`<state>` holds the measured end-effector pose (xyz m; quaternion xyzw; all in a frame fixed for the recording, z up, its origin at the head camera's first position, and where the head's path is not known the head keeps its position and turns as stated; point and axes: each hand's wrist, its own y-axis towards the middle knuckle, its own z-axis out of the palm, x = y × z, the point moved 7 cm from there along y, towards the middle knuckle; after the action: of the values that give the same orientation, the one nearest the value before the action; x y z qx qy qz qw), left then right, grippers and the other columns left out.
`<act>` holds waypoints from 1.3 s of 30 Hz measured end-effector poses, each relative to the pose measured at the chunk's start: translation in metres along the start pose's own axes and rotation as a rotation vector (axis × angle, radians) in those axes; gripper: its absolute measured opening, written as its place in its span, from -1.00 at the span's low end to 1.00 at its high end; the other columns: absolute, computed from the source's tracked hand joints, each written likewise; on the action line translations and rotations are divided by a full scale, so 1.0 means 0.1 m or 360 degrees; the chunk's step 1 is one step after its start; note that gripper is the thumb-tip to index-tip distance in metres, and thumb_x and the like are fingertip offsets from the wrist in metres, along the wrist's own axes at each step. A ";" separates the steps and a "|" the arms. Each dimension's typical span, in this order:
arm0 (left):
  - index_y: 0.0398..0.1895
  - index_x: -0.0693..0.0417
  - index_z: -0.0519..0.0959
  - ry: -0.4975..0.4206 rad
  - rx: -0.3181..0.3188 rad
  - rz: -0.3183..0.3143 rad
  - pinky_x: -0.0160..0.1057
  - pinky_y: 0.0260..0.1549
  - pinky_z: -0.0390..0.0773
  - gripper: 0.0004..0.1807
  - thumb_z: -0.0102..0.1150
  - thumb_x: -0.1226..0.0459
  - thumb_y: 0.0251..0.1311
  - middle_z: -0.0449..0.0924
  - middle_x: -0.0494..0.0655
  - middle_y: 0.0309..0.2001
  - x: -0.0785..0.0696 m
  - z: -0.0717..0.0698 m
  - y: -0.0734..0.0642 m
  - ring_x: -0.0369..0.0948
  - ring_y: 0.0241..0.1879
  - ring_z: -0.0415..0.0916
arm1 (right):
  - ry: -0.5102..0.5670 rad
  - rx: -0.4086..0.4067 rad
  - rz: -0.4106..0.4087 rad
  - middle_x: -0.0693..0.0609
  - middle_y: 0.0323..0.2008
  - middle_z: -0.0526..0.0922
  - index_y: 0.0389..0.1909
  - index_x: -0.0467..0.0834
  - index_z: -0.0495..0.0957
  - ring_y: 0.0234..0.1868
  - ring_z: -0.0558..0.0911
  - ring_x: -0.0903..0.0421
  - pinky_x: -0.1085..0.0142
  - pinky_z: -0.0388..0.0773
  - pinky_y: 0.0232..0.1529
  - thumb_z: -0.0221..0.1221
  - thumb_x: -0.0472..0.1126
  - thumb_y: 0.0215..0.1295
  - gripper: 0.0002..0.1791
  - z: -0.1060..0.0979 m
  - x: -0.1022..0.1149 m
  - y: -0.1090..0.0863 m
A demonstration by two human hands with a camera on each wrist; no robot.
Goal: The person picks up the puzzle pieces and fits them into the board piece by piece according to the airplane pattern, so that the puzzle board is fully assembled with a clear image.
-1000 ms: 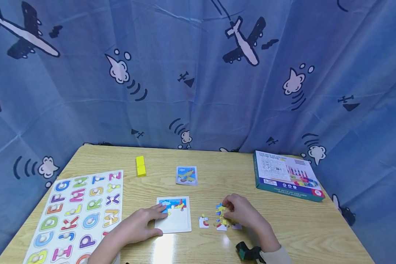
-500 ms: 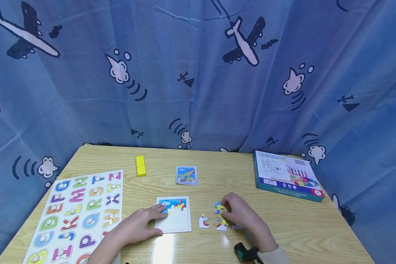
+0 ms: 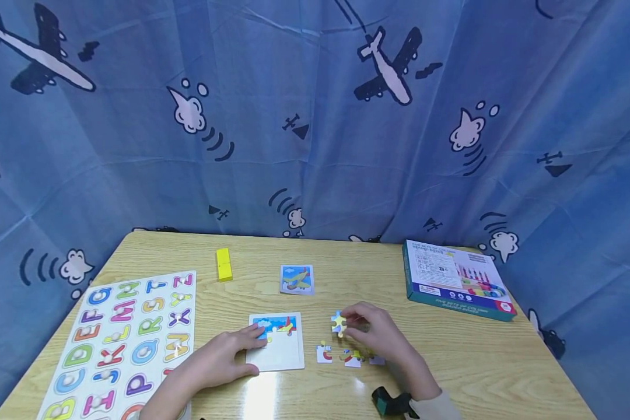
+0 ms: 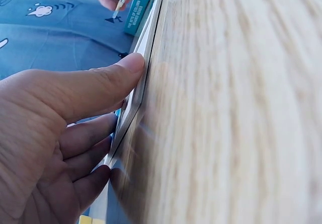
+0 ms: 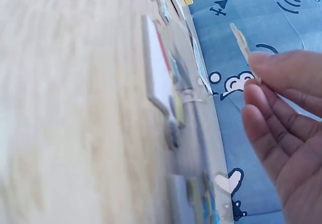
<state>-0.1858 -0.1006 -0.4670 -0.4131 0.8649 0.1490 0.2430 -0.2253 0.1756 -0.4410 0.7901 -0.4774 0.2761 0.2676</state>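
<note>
My right hand (image 3: 376, 331) pinches a yellow and blue jigsaw puzzle piece (image 3: 338, 324) between thumb and fingertips. In the right wrist view the piece (image 5: 240, 42) is seen edge-on, raised off the table. My left hand (image 3: 223, 357) rests at the left side of a white puzzle tray (image 3: 287, 359), its fingers extended over the tray and its thumb at the lower left edge. Along the tray's top, a fitted strip of pieces (image 3: 280, 321) shows blue sky and a red and yellow plane part. Between tray and right hand lie several loose pieces (image 3: 324, 353), the rightmost partly hidden by the hand.
A picture card (image 3: 297, 279) of a yellow plane lies behind the tray. On the left is a large alphabet board (image 3: 154, 344) with knobbed letters. Yellow blocks (image 3: 224, 265) stand at the back left, and a boxed toy set (image 3: 457, 279) lies at the back right.
My right hand has lifted one puzzle piece from among the loose ones and moved it left and slightly away from me. My left hand and the tray have stayed still.
</note>
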 end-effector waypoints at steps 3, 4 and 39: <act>0.15 0.04 0.55 0.0002 -0.0003 0.0000 0.01 0.22 0.40 -0.41 0.30 -0.02 0.06 0.40 -0.08 0.30 0.00 0.00 0.00 -0.07 0.33 0.29 | 0.0050 -0.0019 -0.0073 0.09 -0.22 0.62 -0.12 -0.14 0.61 -0.24 0.63 0.17 0.35 0.65 -0.16 0.29 -0.30 0.15 -0.74 0.01 0.05 0.00; 0.15 0.04 0.55 0.0002 -0.0004 -0.0001 0.01 0.22 0.39 -0.42 0.30 -0.02 0.06 0.40 -0.08 0.30 0.00 0.00 0.00 -0.07 0.33 0.29 | 0.0063 -0.0021 -0.0084 0.09 -0.22 0.62 -0.11 -0.14 0.61 -0.24 0.62 0.18 0.35 0.65 -0.15 0.29 -0.30 0.15 -0.74 0.02 0.06 0.01; 0.16 -0.04 0.54 0.0008 0.0039 -0.0033 0.02 0.24 0.37 -0.42 0.28 -0.05 0.07 0.36 -0.13 0.32 0.03 0.03 0.01 -0.09 0.35 0.26 | 0.0028 0.0227 -0.0227 0.07 -0.20 0.64 -0.11 -0.14 0.64 -0.21 0.57 0.21 0.46 0.57 -0.15 0.26 -0.25 0.20 -0.77 0.85 0.68 0.38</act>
<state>-0.1872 -0.1011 -0.4710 -0.4195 0.8630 0.1349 0.2472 -0.2171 0.0608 -0.4482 0.8368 -0.3965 0.2965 0.2338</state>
